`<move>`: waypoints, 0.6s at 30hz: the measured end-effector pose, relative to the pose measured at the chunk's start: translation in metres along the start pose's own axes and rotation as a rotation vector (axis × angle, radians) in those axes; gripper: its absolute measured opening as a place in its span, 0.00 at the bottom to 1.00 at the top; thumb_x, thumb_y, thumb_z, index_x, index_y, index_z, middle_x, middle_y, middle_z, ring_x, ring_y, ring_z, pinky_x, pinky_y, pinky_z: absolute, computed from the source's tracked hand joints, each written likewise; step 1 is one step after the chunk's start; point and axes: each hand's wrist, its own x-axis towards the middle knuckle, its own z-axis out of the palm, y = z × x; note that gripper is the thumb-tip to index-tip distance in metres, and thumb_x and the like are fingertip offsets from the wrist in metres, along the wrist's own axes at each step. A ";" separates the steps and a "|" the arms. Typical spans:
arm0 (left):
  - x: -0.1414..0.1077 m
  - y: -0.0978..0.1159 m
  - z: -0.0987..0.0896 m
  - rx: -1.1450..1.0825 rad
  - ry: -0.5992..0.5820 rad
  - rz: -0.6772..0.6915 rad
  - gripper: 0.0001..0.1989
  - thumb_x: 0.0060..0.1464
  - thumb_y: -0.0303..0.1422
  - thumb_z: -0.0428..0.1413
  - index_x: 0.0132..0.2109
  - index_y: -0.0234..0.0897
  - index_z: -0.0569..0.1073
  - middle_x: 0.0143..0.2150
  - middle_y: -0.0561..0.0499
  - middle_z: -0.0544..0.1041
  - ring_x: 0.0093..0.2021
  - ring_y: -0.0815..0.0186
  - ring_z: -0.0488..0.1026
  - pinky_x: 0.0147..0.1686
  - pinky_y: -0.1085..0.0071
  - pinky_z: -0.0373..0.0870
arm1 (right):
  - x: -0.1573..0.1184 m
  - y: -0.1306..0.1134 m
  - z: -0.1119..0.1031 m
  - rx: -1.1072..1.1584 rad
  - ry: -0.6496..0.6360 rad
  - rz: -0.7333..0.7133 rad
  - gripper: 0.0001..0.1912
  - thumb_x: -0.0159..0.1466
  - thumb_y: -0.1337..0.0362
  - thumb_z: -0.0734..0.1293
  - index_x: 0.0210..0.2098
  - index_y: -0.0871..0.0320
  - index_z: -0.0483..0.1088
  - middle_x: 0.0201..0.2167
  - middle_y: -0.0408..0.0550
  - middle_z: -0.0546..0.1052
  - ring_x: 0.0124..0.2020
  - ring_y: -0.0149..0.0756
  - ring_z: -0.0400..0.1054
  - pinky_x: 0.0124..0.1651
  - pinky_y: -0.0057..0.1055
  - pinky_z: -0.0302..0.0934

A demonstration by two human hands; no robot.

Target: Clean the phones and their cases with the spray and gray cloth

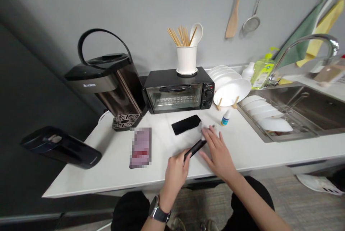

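My left hand (pixel 176 170), with a watch on its wrist, is closed round a slim black object (pixel 196 149) above the front part of the white counter. Beyond that object's far end, my right hand (pixel 219 151) lies with its fingers spread over a small whitish, see-through item (pixel 212 126), partly hidden under the fingertips. A black phone (pixel 186 124) lies flat just behind my hands. Right of it stands a small white bottle (pixel 225 118) with a blue label. A blurred purple, phone-shaped object (pixel 141 148) rests on the counter to the left.
At the back stand a toaster oven (pixel 176 96) carrying a white cup (pixel 187 59), and a dark water dispenser (pixel 126 87). A dark cylinder (pixel 61 148) is at the left edge. White plates (pixel 231 91) and a sink (pixel 320 105) holding bowls are on the right.
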 end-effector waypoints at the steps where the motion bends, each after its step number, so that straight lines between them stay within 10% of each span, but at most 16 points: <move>1: -0.001 -0.001 0.000 0.020 0.002 0.004 0.14 0.69 0.30 0.50 0.52 0.39 0.80 0.43 0.45 0.87 0.39 0.58 0.85 0.40 0.68 0.79 | -0.003 -0.003 0.000 0.022 -0.048 -0.073 0.41 0.75 0.50 0.59 0.78 0.61 0.38 0.75 0.60 0.56 0.78 0.54 0.41 0.74 0.63 0.44; 4: -0.001 -0.003 0.001 0.077 0.019 0.021 0.14 0.65 0.27 0.50 0.42 0.36 0.81 0.35 0.42 0.86 0.35 0.54 0.85 0.39 0.64 0.79 | -0.010 -0.010 0.000 0.059 -0.204 -0.311 0.44 0.74 0.45 0.60 0.78 0.59 0.39 0.76 0.56 0.55 0.78 0.49 0.42 0.76 0.57 0.43; 9: 0.002 -0.001 -0.002 -0.003 0.021 0.000 0.14 0.70 0.32 0.50 0.54 0.39 0.79 0.43 0.44 0.87 0.38 0.57 0.85 0.38 0.68 0.79 | 0.000 0.004 0.002 -0.037 0.005 0.023 0.40 0.76 0.52 0.58 0.79 0.58 0.35 0.75 0.60 0.56 0.77 0.53 0.45 0.74 0.65 0.43; 15: 0.000 -0.007 -0.003 0.057 0.065 0.070 0.17 0.67 0.29 0.47 0.39 0.36 0.81 0.31 0.43 0.85 0.30 0.56 0.84 0.31 0.67 0.78 | -0.002 -0.013 -0.001 0.109 -0.189 -0.291 0.44 0.73 0.45 0.62 0.78 0.58 0.42 0.75 0.57 0.58 0.77 0.50 0.44 0.75 0.58 0.45; 18: 0.002 -0.005 -0.003 -0.001 0.035 0.030 0.15 0.70 0.33 0.49 0.51 0.38 0.80 0.41 0.43 0.87 0.37 0.56 0.86 0.36 0.68 0.79 | 0.002 -0.004 0.000 0.049 -0.059 -0.053 0.37 0.75 0.49 0.61 0.77 0.55 0.48 0.74 0.58 0.59 0.77 0.52 0.45 0.74 0.63 0.45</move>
